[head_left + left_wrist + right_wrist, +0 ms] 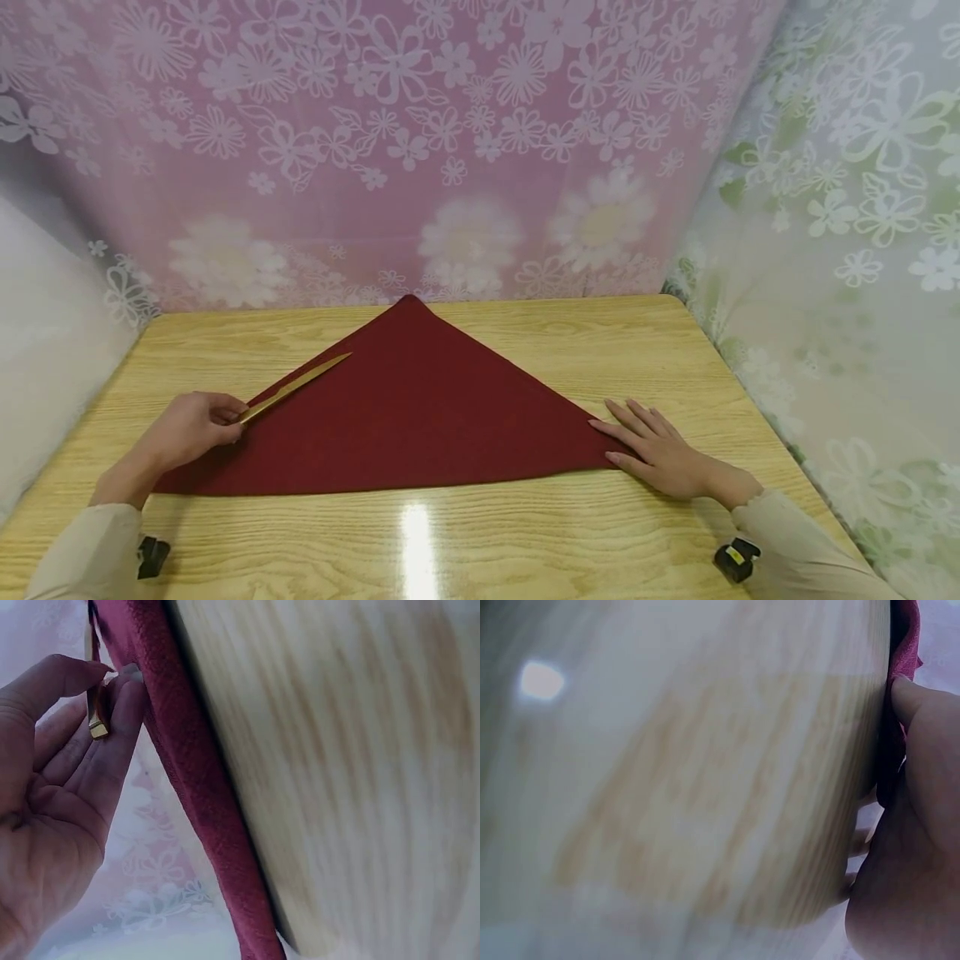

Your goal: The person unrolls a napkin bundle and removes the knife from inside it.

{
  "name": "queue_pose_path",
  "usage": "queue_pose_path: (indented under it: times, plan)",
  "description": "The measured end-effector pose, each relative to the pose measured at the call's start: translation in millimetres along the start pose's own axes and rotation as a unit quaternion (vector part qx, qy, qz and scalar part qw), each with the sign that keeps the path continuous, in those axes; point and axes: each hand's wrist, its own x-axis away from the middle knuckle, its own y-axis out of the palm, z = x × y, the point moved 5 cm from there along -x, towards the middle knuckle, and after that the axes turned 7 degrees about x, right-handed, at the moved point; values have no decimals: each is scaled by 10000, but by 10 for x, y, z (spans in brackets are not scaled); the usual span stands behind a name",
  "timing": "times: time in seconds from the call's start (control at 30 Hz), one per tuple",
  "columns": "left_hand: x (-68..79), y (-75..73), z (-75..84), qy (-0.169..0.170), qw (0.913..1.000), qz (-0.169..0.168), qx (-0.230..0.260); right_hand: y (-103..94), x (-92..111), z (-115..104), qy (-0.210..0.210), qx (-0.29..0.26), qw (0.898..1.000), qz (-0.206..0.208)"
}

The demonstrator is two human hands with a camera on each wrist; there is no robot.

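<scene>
A dark red cloth [420, 417], folded into a triangle, lies on the wooden table with its peak toward the far edge. My left hand [183, 429] pinches the handle end of a gold table knife [309, 379] between thumb and fingers. The blade points up and right, along the cloth's left slanted edge. In the left wrist view, the squared handle end [98, 726] sticks out past the fingers beside the cloth [202, 795]. My right hand [663, 458] rests with fingers extended on the cloth's right corner. Its thumb touches the cloth [905, 649] in the right wrist view.
The wood-grained table [525, 542] reaches back to a pink flowered curtain [390, 167]. Pale flowered curtain [855, 292] hangs along the right side, with white fabric [45, 333] at left. A black device [153, 557] shows at the left wrist, another device [735, 560] at the right.
</scene>
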Motion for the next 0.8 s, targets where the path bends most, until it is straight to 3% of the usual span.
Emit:
queue_pose_path:
  times: [0.37,0.8]
  plan:
    - [100,-15,-26,30,9996,108,243,20,0,24,22,47,10000,-10]
    - [185,9,54,197,9991,190,338,20,3,26,50,-24,10000,-25]
